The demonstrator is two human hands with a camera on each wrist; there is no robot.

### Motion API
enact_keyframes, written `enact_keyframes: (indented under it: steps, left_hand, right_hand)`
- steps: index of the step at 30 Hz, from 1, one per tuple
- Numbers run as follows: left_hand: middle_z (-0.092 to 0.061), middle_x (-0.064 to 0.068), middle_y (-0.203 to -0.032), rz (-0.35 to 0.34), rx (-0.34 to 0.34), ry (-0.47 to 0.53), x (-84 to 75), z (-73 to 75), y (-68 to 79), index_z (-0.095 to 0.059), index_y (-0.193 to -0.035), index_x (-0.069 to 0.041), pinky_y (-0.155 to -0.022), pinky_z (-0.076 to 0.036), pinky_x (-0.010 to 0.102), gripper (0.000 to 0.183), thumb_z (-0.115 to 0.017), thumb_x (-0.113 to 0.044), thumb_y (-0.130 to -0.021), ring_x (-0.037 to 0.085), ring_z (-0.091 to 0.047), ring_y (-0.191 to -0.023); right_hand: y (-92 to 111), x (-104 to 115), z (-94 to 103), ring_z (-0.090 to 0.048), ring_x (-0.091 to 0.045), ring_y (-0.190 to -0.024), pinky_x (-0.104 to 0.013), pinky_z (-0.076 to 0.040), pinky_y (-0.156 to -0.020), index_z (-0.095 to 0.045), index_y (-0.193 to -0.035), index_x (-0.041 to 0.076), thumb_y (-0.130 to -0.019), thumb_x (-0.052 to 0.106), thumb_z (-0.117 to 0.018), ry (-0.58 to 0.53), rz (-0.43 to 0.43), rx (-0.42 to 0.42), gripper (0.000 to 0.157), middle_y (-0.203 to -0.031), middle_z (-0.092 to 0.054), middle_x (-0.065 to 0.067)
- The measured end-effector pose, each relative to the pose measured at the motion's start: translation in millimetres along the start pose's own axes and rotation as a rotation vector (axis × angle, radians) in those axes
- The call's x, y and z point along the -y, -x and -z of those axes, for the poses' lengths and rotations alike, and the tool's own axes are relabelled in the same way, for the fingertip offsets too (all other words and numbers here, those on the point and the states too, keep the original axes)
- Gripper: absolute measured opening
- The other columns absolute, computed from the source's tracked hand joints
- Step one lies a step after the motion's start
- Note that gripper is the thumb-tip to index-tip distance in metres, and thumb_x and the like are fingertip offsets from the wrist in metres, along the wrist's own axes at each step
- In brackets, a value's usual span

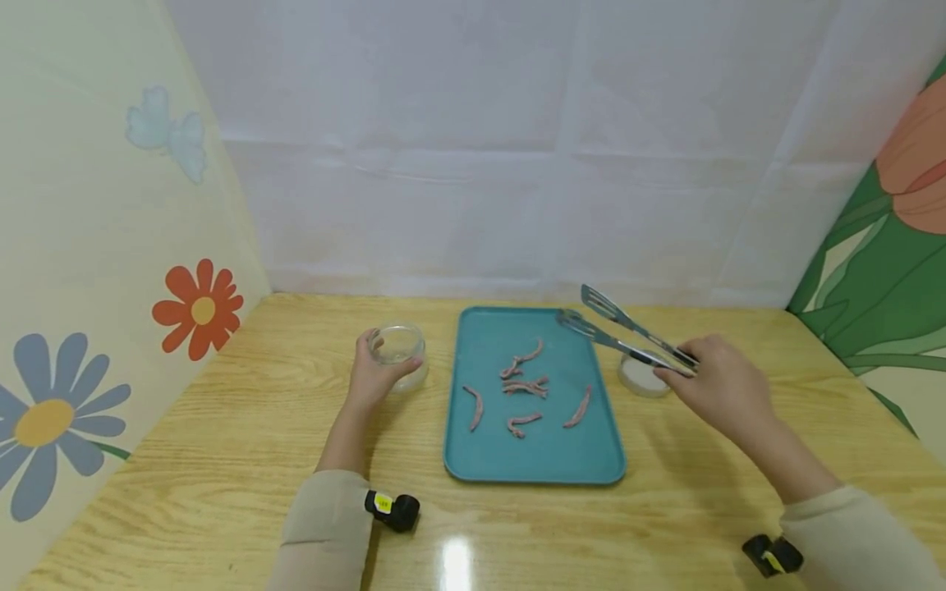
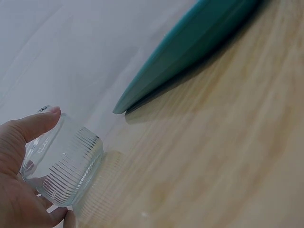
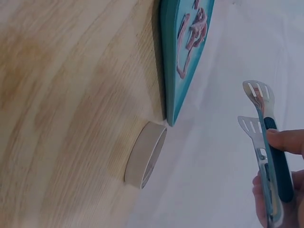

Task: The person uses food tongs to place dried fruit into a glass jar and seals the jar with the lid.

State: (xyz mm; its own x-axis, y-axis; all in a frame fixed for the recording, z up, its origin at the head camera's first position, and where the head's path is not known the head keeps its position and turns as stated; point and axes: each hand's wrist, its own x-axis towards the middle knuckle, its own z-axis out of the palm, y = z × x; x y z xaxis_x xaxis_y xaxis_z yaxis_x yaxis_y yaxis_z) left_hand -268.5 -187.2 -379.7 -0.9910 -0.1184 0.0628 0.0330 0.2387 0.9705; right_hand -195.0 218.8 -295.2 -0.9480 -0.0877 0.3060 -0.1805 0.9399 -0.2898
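My left hand point(image 1: 365, 377) holds a clear glass jar point(image 1: 399, 355) on the table left of the tray, thumb on one side and fingers round the other. Ribbed walls and an open top show on this jar point(image 2: 71, 166) in the left wrist view. Held in my right hand point(image 1: 727, 390) are metal tongs point(image 3: 279, 166) with dark grips and slotted heads. Their arms are spread, heads over the far right corner of the teal tray point(image 1: 532, 464), nothing between them. Several thin strips of reddish meat point(image 1: 526, 387) lie on the tray, a few bunched at the middle.
A round white lid point(image 1: 645, 377) lies on the wooden table point(image 1: 222, 460) right of the tray, partly under the tongs in the head view. A white sheet point(image 1: 443, 164) hangs behind the table, with flower-printed panels point(image 1: 74, 246) at both sides.
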Motion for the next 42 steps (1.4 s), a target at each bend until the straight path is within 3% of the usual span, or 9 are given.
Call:
enact_keyframes:
  steps: [16, 36, 42]
  left_hand:
    - [-0.02, 0.019, -0.135, 0.002, -0.004, -0.012, 0.2, -1.2, 0.3, -0.011, -0.135, -0.006, -0.094, -0.026, 0.045, 0.092, -0.074, -0.022, -0.069, 0.037, -0.018, -0.122]
    - [-0.02, 0.019, -0.135, -0.015, -0.003, -0.005, -1.4, -0.6, 1.5, -0.01, -0.135, -0.005, -0.094, -0.026, 0.045, 0.093, -0.074, -0.021, -0.069, 0.037, -0.018, -0.122]
    - [-0.02, 0.019, -0.135, -0.018, -0.001, 0.007, -2.8, -1.1, 2.6, -0.01, -0.135, -0.006, -0.094, -0.027, 0.045, 0.093, -0.074, -0.021, -0.069, 0.037, -0.019, -0.122]
  right_hand:
    - [18, 23, -7.6, -0.04, -0.015, -0.054, -0.026, -0.032, -0.041, -0.058, -0.08, 0.004, -0.07, 0.024, -0.071, -0.019, 0.12, 0.006, 0.026, -0.071, -0.049, -0.004]
    - [33, 30, -26.6, -0.04, -0.008, -0.052, -0.025, -0.033, -0.042, -0.055, -0.076, 0.012, -0.067, 0.026, -0.073, -0.05, 0.223, 0.205, 0.024, -0.065, -0.046, 0.007]
    - [37, 30, -31.6, -0.041, -0.006, -0.054, -0.023, -0.034, -0.043, -0.056, -0.077, 0.011, -0.066, 0.026, -0.074, -0.026, 0.254, 0.201, 0.027, -0.068, -0.046, 0.007]
